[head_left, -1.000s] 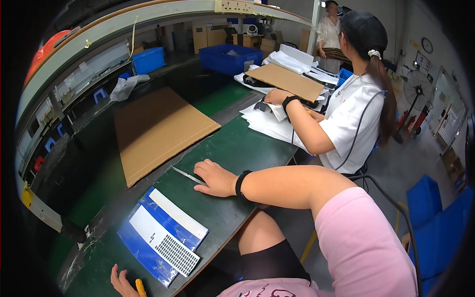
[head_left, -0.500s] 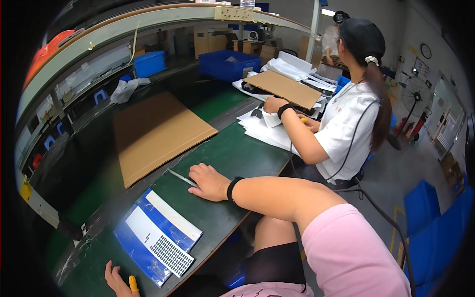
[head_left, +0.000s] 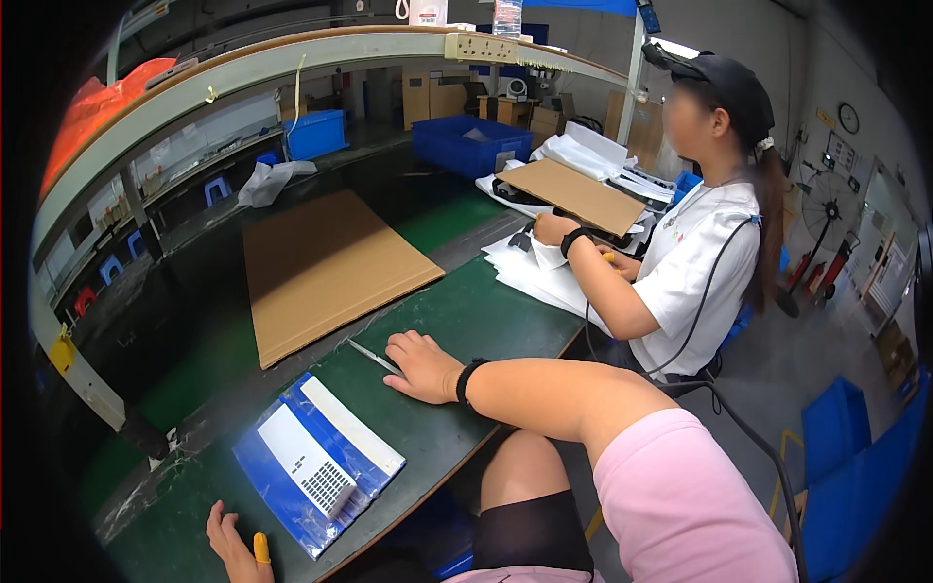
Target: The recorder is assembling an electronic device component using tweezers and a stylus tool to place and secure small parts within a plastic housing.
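My right hand (head_left: 424, 368) lies palm down on the green table, fingers slightly spread, and a slim silver pointed tool (head_left: 373, 356) sticks out from beside it. At the lower left my left hand (head_left: 236, 550) is open, fingers apart, with a yellow finger cot on one finger. Between my hands lies a flat blue piece (head_left: 362, 423) with a white strip along its far right side. A white sheet with a grid of dark slots (head_left: 313, 463) rests on it, its near right corner curled up. Neither hand touches the blue piece.
A large cardboard sheet (head_left: 335, 277) lies beyond my right hand. To the right, a co-worker in white (head_left: 695, 267) handles pale wrapping beside stacked white sheets (head_left: 539, 280) and a cardboard piece (head_left: 573, 192). A blue bin (head_left: 465, 144) stands behind; a metal rail (head_left: 360, 47) arches over the table.
My view has shifted slightly. The near right corner of the slotted white sheet now curls upward, where it lay flatter before. The co-worker's head has turned. My hands stay almost in place.
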### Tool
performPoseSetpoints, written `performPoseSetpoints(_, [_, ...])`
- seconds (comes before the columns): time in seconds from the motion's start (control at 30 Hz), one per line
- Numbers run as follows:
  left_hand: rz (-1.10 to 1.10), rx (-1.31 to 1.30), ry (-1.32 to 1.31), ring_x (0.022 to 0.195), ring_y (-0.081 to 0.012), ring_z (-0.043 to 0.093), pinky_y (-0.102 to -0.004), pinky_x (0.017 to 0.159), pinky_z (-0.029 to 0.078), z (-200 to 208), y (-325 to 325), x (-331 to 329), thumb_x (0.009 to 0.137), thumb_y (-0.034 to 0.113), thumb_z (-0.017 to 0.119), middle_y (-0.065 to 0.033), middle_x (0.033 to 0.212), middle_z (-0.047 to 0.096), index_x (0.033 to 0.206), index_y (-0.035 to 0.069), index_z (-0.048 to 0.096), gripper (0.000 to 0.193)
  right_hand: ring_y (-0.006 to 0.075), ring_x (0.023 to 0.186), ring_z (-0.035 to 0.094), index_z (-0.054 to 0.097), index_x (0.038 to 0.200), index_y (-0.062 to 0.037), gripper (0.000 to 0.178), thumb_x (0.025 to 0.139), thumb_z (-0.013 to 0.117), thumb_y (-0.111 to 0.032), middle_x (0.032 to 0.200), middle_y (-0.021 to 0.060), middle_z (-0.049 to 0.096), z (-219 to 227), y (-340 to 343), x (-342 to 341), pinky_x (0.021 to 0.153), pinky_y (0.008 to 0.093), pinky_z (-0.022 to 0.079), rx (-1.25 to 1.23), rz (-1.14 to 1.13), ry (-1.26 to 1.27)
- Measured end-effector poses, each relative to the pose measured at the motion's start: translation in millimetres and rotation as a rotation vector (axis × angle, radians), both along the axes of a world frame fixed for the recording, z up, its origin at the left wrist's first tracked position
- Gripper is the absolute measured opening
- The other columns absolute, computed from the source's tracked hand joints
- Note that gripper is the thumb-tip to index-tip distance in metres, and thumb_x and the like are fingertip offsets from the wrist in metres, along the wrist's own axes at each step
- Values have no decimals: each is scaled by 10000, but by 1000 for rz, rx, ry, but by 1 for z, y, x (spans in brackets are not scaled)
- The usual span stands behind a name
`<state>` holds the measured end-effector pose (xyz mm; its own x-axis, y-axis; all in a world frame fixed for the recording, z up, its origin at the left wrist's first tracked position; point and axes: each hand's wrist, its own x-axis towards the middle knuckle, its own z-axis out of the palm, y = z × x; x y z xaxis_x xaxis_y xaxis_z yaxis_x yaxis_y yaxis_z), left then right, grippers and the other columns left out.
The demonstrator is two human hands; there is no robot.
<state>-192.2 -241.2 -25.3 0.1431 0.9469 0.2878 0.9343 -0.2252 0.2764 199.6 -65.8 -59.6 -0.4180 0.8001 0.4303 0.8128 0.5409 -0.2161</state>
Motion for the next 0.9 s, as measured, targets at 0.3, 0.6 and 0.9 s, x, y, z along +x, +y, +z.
performPoseSetpoints(0.3, [-7,31,9,1199,-376,262,-409,998,198,-2,0,0,747,12,502,-229,1292,272,1086,-29,372,365,295,1020,395,472,1029,8,373,805,536,-284,1102,137,424,5,-2,-1,869,383,337,-22,-3,-9])
performPoseSetpoints(0.6, [-24,96,1,1191,-386,273,-432,997,205,-4,-4,-7,741,-5,503,-230,1274,293,1088,-27,375,371,293,1017,398,467,1040,6,374,814,527,-286,1095,136,429,8,-4,-7,869,384,336,-24,-6,-25])
performPoseSetpoints(0.9, [12,90,-39,1169,-381,289,-427,986,217,-1,-5,-5,729,-10,499,-229,1253,306,1066,-21,381,357,292,994,406,494,982,-9,323,807,528,-278,1040,130,441,2,1,-3,847,396,346,51,8,-29])
